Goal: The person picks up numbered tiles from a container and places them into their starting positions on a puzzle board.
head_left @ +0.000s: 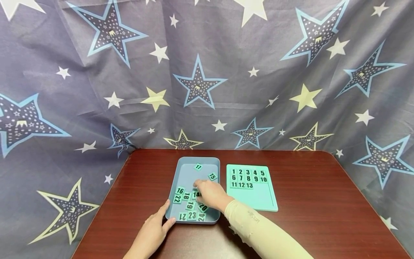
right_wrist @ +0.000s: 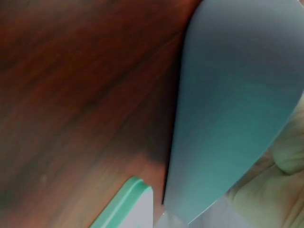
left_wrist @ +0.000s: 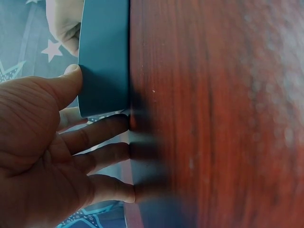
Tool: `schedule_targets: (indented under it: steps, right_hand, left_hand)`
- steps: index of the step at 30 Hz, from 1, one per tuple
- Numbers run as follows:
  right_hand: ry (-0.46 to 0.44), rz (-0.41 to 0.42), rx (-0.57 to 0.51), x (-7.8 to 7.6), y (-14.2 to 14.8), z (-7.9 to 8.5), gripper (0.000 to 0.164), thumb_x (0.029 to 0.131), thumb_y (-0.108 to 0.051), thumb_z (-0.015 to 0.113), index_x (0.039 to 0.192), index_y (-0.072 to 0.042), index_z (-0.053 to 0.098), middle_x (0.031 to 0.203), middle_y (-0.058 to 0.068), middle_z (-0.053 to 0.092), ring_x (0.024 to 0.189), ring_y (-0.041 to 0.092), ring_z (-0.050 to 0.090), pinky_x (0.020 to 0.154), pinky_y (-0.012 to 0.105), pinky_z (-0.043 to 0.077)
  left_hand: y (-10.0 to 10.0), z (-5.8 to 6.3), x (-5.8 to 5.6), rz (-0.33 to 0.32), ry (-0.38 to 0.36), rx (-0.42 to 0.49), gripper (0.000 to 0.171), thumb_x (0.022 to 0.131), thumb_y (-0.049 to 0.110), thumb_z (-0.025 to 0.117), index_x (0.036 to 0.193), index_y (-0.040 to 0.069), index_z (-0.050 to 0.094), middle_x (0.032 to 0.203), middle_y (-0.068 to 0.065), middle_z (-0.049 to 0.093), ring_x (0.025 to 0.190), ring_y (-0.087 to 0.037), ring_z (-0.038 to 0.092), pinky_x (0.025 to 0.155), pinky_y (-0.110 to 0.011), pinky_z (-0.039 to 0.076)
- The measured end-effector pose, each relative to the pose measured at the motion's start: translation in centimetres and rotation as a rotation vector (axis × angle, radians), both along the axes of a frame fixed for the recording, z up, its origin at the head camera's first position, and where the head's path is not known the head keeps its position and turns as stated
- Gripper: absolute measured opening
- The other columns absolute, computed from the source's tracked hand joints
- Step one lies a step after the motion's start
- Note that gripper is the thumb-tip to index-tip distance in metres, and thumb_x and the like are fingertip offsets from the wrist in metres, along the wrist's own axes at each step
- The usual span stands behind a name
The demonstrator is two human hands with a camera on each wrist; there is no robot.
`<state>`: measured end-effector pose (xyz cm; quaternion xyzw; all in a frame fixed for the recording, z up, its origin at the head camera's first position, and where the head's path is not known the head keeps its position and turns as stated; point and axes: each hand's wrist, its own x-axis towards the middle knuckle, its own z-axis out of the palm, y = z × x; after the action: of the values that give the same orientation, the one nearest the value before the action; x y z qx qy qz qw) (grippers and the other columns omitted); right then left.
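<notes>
A blue-grey tray (head_left: 198, 160) holds several loose number tiles, among them a 17 tile (head_left: 198, 167), a 15 tile (head_left: 212, 176) and a 23 tile (head_left: 192, 215). My left hand (head_left: 152, 230) touches the tray's near left corner. In the left wrist view its thumb (left_wrist: 71, 78) rests at the rim, the other fingers stretched out below. Inside the tray, my right hand (head_left: 211, 194) is over the tiles, thumb and forefinger apart around the 14 tile (head_left: 196, 195), which it partly covers. The tray wall (right_wrist: 228, 104) hides much of that hand in the right wrist view.
Right of the tray lies a mint-green board (head_left: 252, 199) with rows of tiles from 1 to 13 in its upper part. Both sit on a reddish-brown table (head_left: 310, 201). A grey curtain (head_left: 207, 43) with stars hangs behind and beside the table.
</notes>
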<state>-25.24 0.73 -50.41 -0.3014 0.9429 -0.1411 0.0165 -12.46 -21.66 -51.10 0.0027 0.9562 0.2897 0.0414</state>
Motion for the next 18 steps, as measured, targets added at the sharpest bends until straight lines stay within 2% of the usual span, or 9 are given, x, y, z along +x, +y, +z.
schedule_targets:
  steps: [4,10,15,18]
  right_hand:
    - [-0.010,0.032,-0.040,0.1,0.6,0.6,0.048,0.094,-0.029,0.085,0.136,-0.014,0.067,0.113,-0.001,0.080,0.104,0.018,0.076,0.089,0.036,0.063]
    - [0.007,0.090,-0.125,0.2,2.1,2.1,0.049,0.096,-0.030,0.083,0.138,-0.014,0.065,0.113,-0.001,0.078,0.098,0.016,0.074,0.088,0.035,0.061]
    - [0.043,0.115,-0.197,0.5,4.7,3.7,0.050,0.095,-0.026,0.084,0.138,-0.010,0.064,0.112,0.001,0.079,0.093,0.018,0.076,0.083,0.035,0.062]
    - [0.053,0.096,-0.217,0.7,6.8,4.5,0.050,0.094,-0.024,0.085,0.138,-0.010,0.064,0.111,0.001,0.079,0.093,0.017,0.077,0.082,0.035,0.063]
  left_hand:
    - [0.0,0.0,0.0,0.003,-0.007,-0.001,0.068,0.106,0.034,0.068,0.164,0.010,0.044,0.156,-0.023,0.059,0.132,-0.050,0.062,0.104,-0.070,0.050]
    - [0.0,-0.1,0.0,0.009,0.003,-0.006,0.067,0.106,0.034,0.069,0.163,0.009,0.045,0.154,-0.023,0.060,0.131,-0.050,0.063,0.104,-0.070,0.050]
    - [0.0,-0.2,0.0,0.010,-0.003,-0.006,0.068,0.106,0.035,0.068,0.164,0.010,0.045,0.156,-0.023,0.059,0.132,-0.051,0.062,0.105,-0.071,0.049]
    - [0.1,-0.2,-0.1,0.012,-0.015,-0.005,0.068,0.106,0.036,0.068,0.164,0.011,0.044,0.157,-0.022,0.058,0.134,-0.051,0.061,0.106,-0.071,0.049]
